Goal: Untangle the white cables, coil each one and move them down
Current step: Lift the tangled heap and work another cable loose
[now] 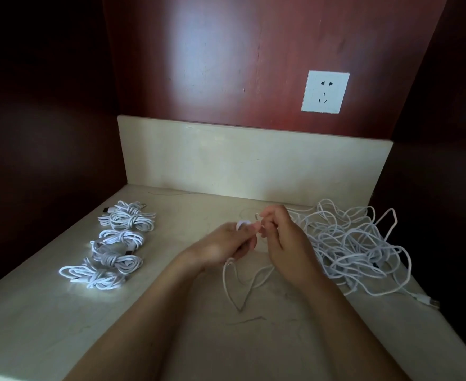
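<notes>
The tangle [344, 243] of white cables lies loose on the right, thin loops crossing and heaped on each other, one strand trailing to a plug [429, 301] at the near right. Several coils [116, 259], each wound up and wrapped round its middle, lie in a row on the left, well apart from the tangle. One cable [236, 284] is pinched by the left hand [226, 243] and right hand [281, 237], a small loop at the left fingertips, its slack hanging in long bends

Both hands, left hand [227, 240] and right hand [281, 235], pinch one white cable [230, 284] between coiled bundles [116, 243] and the tangled pile [350, 243].
</notes>
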Demonstrator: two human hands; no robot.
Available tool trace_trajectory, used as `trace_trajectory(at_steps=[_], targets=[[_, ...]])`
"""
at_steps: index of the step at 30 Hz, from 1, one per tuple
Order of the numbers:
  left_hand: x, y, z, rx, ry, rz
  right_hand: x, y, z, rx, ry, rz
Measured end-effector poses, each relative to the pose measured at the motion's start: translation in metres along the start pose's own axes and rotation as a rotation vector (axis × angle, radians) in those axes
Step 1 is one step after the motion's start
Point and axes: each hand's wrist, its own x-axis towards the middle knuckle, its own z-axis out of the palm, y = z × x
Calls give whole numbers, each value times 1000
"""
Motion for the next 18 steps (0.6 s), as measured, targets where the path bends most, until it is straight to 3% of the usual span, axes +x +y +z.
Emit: trace_trajectory(at_steps=[2, 6, 12, 18], targets=[[3, 0, 3, 41, 223, 122, 1, -2, 2, -111, 9, -5], [5, 7, 3, -177, 526, 285, 3, -6, 5, -250, 61, -7], [-2, 19, 1, -297, 685, 417, 11, 23, 4, -590, 29, 44], [0, 17, -5, -444, 584, 403, 12, 31, 2, -515, 114, 7]])
